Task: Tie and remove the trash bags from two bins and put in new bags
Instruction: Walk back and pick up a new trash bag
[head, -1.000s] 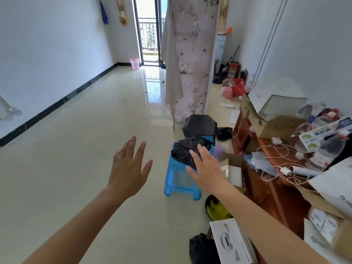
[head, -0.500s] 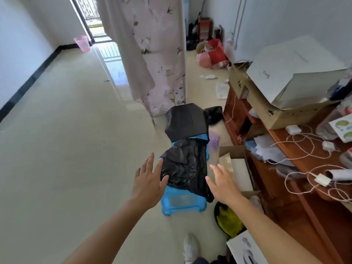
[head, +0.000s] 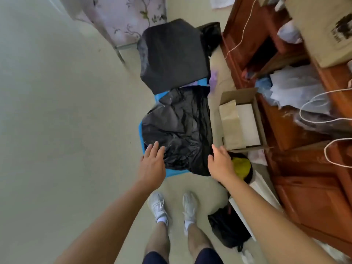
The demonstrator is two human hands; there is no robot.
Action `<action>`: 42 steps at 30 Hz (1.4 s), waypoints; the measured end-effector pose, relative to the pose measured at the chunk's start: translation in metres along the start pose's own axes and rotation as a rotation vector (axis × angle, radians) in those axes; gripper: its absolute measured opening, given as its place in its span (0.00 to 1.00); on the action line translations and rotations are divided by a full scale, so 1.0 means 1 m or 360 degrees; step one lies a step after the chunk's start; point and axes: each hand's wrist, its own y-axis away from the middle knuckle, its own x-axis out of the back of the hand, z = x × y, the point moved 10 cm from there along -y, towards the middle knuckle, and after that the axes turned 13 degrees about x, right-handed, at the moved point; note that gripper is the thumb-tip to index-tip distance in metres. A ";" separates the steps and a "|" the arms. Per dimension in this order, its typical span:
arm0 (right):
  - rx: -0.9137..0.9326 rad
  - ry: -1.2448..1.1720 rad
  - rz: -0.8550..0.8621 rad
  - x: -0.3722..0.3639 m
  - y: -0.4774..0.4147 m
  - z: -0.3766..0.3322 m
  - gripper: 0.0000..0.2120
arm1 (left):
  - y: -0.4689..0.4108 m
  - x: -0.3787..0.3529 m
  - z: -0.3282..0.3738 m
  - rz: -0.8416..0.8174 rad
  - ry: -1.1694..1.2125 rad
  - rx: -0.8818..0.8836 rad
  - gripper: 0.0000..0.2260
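Crinkled glossy black plastic bag (head: 179, 128), blue plastic stool (head: 142, 138), matt cardboard box (head: 238, 96)

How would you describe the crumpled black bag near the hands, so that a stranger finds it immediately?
Start at the wooden desk on the right, then the open cardboard box beside it. Left of that box, the crumpled black bag lies over a blue stool. Unlike the smooth, matte black item behind, it is shiny and wrinkled.

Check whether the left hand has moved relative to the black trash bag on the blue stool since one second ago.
Yes. The left hand has closed in on the black trash bag lying on the blue stool; its fingertips now reach the bag's near left edge, whereas before it was well short.
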 end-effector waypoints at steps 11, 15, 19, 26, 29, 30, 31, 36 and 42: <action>-0.0308 -0.0389 -0.0035 -0.109 -0.018 0.033 0.20 | -0.043 -0.095 -0.074 -0.0098 -0.0075 0.0164 0.08; -0.0063 -0.0449 -0.0049 -0.066 -0.014 -0.051 0.13 | -0.022 0.009 -0.112 0.0114 0.0216 0.0298 0.07; 0.0169 -0.0582 0.0095 0.001 -0.010 -0.166 0.14 | 0.014 0.154 -0.157 0.0452 0.0359 0.0418 0.11; 0.0661 -0.0659 -0.0206 0.037 0.005 -0.396 0.22 | 0.123 0.337 -0.256 0.1201 0.0557 0.0503 0.09; 0.0943 -0.0435 -0.0278 0.033 0.019 -0.487 0.26 | 0.157 0.355 -0.311 0.1253 0.0516 0.0564 0.16; 0.1041 -0.0345 -0.0282 0.029 0.025 -0.518 0.25 | 0.163 0.355 -0.335 0.1222 0.0565 0.0604 0.15; 0.1158 -0.0239 -0.0268 0.024 0.030 -0.549 0.23 | 0.166 0.354 -0.360 0.1181 0.0634 0.0642 0.12; 0.1772 0.0414 -0.0118 -0.026 0.043 -0.702 0.20 | 0.142 0.378 -0.498 0.1143 0.0742 0.0687 0.08; 0.2363 0.0998 0.0049 -0.095 0.061 -0.863 0.19 | 0.085 0.446 -0.643 0.1000 0.0786 0.0598 0.12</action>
